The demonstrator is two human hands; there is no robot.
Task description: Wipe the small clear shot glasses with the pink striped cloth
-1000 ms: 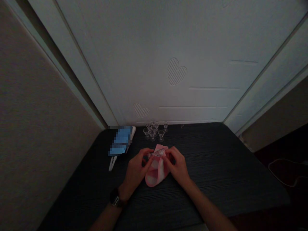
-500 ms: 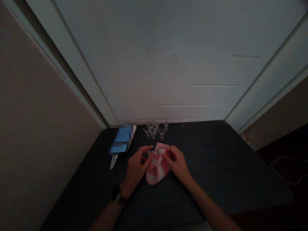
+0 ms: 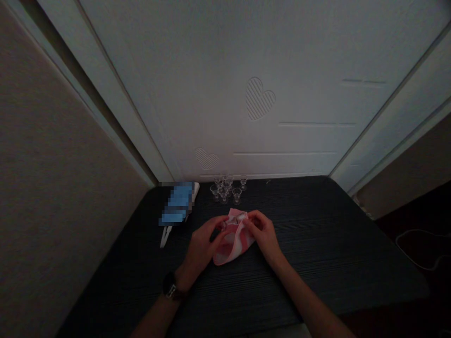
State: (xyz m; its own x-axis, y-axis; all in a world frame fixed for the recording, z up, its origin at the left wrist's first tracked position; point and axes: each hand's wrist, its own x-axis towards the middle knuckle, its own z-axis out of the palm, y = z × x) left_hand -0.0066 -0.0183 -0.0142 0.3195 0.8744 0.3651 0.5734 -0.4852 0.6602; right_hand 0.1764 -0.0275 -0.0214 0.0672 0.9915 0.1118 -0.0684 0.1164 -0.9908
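Table (image 3: pixel 324 244) is dark, fine-lined, with rounded far corners. Small clear stemmed glasses (image 3: pixel 224 192) stand bunched near the far edge, a tiny scrap (image 3: pixel 268 181) right of them. White-edged device (image 3: pixel 178 203), blue face pixelated, sits at far left.

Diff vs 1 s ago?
The pink-and-white patterned cloth has spread rightward, toward the right hand, covering more of the small clear stemmed glass between the hands. Nothing visibly let go. The cluster of clear stemmed glasses behind stayed put.
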